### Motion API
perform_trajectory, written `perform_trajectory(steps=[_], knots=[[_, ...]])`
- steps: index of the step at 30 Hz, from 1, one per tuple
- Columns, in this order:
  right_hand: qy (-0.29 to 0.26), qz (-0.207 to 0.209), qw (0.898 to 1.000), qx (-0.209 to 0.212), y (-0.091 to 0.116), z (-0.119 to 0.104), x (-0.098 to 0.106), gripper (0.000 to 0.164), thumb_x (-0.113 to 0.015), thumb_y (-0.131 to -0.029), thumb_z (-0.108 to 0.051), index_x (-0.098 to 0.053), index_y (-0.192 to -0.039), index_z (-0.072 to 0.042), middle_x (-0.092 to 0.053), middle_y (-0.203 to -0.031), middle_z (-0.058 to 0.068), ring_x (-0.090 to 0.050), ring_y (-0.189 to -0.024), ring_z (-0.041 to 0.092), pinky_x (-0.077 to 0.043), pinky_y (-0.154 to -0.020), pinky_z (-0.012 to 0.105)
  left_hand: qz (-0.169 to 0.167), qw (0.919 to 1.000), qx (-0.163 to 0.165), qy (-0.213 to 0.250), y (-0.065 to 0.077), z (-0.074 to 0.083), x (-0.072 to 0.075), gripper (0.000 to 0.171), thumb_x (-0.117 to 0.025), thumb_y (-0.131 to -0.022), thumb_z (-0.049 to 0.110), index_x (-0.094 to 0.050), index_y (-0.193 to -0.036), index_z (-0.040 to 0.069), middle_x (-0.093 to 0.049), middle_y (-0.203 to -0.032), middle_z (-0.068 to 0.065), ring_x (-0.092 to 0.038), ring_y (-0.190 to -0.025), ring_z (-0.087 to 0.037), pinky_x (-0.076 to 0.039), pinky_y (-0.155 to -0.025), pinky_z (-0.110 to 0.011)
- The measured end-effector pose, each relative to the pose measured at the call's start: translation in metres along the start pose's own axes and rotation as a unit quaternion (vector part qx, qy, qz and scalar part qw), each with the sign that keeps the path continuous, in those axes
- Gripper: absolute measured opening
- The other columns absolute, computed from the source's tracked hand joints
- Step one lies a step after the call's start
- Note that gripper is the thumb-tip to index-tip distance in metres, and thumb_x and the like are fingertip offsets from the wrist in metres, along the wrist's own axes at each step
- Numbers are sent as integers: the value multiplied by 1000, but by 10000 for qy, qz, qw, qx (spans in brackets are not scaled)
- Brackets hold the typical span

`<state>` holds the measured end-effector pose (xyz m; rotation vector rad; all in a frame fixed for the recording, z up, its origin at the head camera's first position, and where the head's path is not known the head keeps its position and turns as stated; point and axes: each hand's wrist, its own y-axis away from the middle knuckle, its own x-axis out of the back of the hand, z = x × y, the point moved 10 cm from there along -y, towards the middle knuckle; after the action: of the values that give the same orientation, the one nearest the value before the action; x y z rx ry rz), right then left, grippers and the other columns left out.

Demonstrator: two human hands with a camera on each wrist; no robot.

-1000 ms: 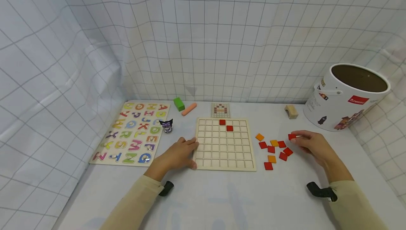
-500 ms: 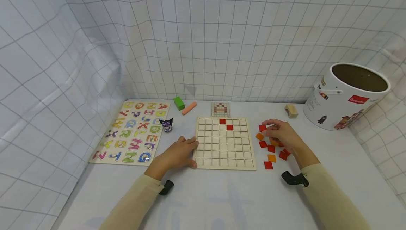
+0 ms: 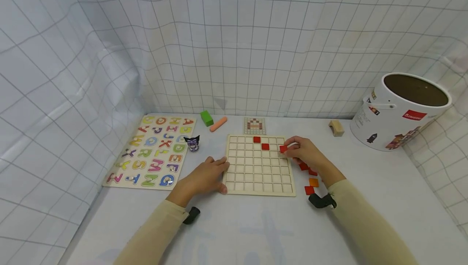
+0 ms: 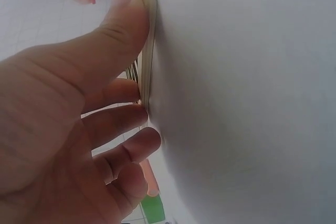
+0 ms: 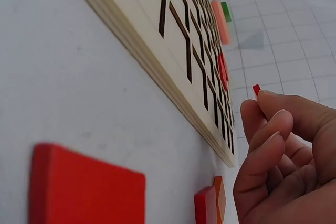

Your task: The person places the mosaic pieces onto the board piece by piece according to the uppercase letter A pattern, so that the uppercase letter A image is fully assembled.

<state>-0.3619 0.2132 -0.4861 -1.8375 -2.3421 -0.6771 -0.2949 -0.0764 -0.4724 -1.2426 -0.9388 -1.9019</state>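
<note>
A wooden grid board [image 3: 261, 175] lies flat, with red square tiles [image 3: 265, 147] in two of its cells near the far side. Between thumb and fingertips my right hand [image 3: 306, 153] pinches another red tile [image 3: 283, 149], held over the board's right edge near the far corner. My left hand [image 3: 206, 177] rests at the board's left side; its thumb [image 4: 123, 14] and fingertips touch the edge. Loose red tiles [image 3: 309, 190] and an orange tile [image 3: 313, 182] lie right of the board, others partly hidden under my right hand.
A small pattern card [image 3: 254, 126] lies behind the board. At left are an alphabet puzzle [image 3: 146, 163], a small dark figurine [image 3: 192, 143], a green block [image 3: 206, 118] and an orange stick [image 3: 218, 123]. A wooden arch block [image 3: 336, 128] and white bucket [image 3: 387, 123] stand right.
My right hand has carried the pinched red tile leftward from the loose tiles, to over the board's right edge. The left hand and the board have stayed in place.
</note>
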Motion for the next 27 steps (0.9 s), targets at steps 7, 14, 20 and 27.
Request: perform_trajectory(steps=[7,14,20,27], knots=[[734,-281,9968,174,-10,-5,-20,38,-77,-91,-18,-60,-122,-6,-62,-94,10,-52,-62,19,-44,-56,29,-15,10000,-36,34,1,1,1,87,-86,-78,41,-50,-152,12,-39,-162,-10,-48,-124,-31,-44,-103,-46],[1872,30,9823,91,-12,-13,-26,27,-75,-90,-21,-66,-115,-13,-58,-93,8,-54,-82,23,-43,-64,34,-23,9997,-174,143,3,1,1,84,-83,-80,41,-49,-153,19,-36,-164,-11,-47,-122,-30,-44,-101,-45],[2096,126,9776,106,-11,-16,-30,27,-74,-90,-19,-66,-115,-13,-58,-95,8,-54,-84,24,-43,-65,34,-3,9997,-196,130,3,1,0,83,-82,-80,42,-50,-153,19,-36,-163,-12,-47,-120,-29,-44,-100,-45],[2185,23,9758,70,-11,-15,-31,30,-75,-90,-20,-65,-118,-14,-57,-95,9,-53,-83,24,-43,-65,34,12,9998,-215,52,1,1,-1,84,-83,-79,43,-50,-152,19,-37,-163,-12,-47,-122,-30,-43,-102,-46]])
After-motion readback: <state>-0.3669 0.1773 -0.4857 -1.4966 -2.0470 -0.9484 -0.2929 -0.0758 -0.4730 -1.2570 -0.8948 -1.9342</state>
